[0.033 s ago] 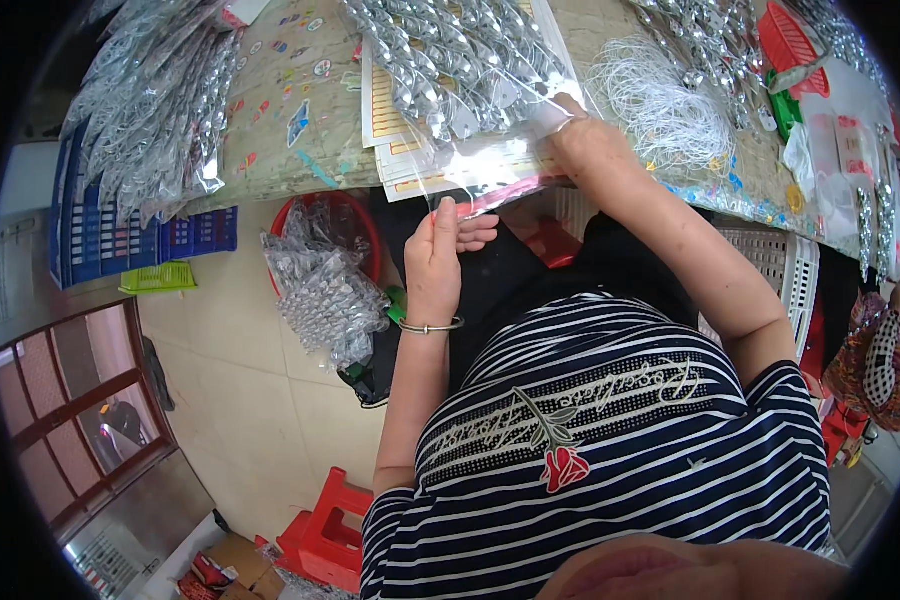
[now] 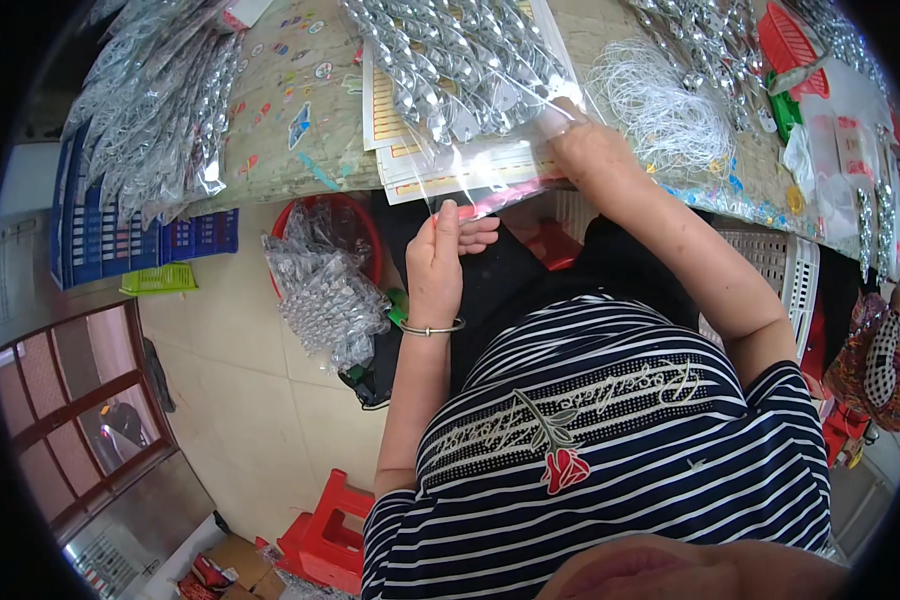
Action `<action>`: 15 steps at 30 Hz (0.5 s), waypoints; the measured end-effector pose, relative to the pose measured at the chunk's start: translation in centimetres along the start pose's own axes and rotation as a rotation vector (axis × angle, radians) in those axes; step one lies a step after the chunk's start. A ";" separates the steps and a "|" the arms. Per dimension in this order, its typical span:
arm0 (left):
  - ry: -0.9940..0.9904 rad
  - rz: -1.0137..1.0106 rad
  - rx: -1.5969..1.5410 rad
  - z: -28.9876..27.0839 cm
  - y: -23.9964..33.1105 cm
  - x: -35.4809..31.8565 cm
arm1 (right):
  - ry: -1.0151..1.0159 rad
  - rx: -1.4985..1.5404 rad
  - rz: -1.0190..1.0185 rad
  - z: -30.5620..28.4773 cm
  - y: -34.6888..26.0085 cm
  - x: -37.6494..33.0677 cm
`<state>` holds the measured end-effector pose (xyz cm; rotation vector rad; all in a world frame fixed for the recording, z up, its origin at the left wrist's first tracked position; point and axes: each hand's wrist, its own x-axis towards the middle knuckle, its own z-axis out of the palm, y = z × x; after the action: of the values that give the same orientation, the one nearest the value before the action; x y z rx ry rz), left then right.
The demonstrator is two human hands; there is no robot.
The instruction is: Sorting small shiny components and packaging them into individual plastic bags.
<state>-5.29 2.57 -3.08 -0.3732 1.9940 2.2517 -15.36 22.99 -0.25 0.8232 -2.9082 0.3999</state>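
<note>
A clear plastic bag (image 2: 490,165) filled with shiny silver ornaments (image 2: 450,70) lies at the table's near edge, on top of white and yellow printed sheets (image 2: 395,135). My left hand (image 2: 438,262) pinches the bag's open lower edge, where a red strip runs, just below the table edge. My right hand (image 2: 582,148) grips the bag's right side on the tabletop. A metal bangle sits on my left wrist.
Packed silver bags (image 2: 150,110) pile up at the table's left, above a blue crate (image 2: 100,240). Under the table stands a red basket (image 2: 365,215) with more silver bags. A white thread bundle (image 2: 660,110), a white basket (image 2: 780,265) and a red stool (image 2: 320,530) are nearby.
</note>
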 end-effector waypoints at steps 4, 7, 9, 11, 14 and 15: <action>-0.001 -0.005 -0.013 -0.2 -0.3 -0.1 | 0.011 0.137 -0.104 -0.6 0.2 -0.6; -0.003 -0.023 0.002 -0.1 -0.4 -0.1 | 0.136 0.140 -0.179 -0.4 0.6 -1.9; -0.006 -0.013 0.005 -0.1 -0.3 -0.2 | 0.074 0.162 -0.167 -1.3 0.2 -2.8; 0.001 -0.011 0.014 -0.1 -0.4 0.0 | 0.017 0.182 -0.153 -1.9 0.0 -3.4; 0.001 -0.008 0.014 0.0 -0.3 -0.1 | 0.038 0.143 -0.216 -2.0 0.1 -3.8; 0.002 -0.007 0.039 0.0 -0.3 -0.1 | 0.019 0.129 -0.243 -1.8 0.3 -3.9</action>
<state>-5.16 2.61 -3.34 -0.3783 2.0310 2.2062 -12.22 25.70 0.83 1.1686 -2.7416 0.5717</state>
